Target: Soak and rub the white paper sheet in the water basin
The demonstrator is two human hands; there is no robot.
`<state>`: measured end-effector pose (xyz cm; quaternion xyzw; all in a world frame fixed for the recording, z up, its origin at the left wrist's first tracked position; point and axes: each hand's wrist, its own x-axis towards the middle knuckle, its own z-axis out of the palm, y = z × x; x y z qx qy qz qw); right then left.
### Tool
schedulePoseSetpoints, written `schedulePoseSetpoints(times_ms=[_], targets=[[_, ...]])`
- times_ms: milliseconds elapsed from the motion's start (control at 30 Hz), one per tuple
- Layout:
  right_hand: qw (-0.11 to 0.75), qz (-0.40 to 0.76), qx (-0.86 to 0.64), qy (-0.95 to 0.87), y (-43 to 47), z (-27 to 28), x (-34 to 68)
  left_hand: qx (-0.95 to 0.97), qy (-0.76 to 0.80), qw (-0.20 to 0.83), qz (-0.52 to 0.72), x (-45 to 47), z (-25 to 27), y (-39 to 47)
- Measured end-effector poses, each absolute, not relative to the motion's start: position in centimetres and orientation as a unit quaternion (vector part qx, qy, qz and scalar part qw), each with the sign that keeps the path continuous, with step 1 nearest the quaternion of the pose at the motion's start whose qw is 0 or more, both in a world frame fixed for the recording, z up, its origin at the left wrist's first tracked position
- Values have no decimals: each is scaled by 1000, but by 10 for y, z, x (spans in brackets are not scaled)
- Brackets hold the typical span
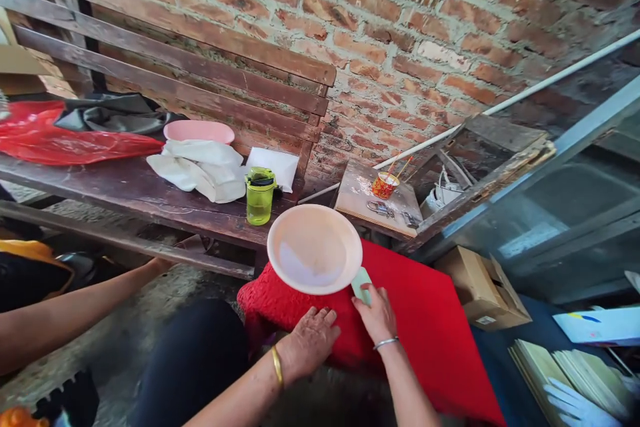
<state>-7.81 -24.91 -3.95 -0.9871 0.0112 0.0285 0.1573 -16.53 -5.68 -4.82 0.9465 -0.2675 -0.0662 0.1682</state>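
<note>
My right hand (377,312), with a silver bangle at the wrist, grips a flat pale green block (361,283) with rounded corners. Whether it is soap or a sponge I cannot tell. The block is right beside the rim of a round cream basin (313,233) with what looks like shallow water in it. My left hand (311,340), below a gold bangle, lies flat on the red cloth (415,313) in front of the basin, its fingers stretched out and nothing in them. Part of the basin rests on this cloth.
Behind stands a slatted wooden bench (125,183) with a green bottle (260,197), white cloth (200,167), a pink basin (199,131) and a red bag (75,133). Another person's arm (85,310) reaches in at left. Rightward are a cardboard box (473,290) and a small table (373,180).
</note>
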Motion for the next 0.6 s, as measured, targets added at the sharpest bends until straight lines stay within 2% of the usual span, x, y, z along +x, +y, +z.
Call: schedulePoseSetpoints(times_ms=[233,300,400,500,600], targets=[[113,-6,-967,230,-429,-22,-92,945,-268,176,-65,-166,-50,-47],[103,-15,-960,260,-450,-16,-100,949,-256,169,-71,-168,-46,-41],[137,-26,-970,197,-413,-15,-115,959,-228,153,-72,-170,-36,-31],[215,10,-976,33,-321,-25,-134,971,-187,133,-71,-171,-29,-22],[207,29,-971,-114,-239,-35,-148,977,-158,123,-75,-167,-30,-14]])
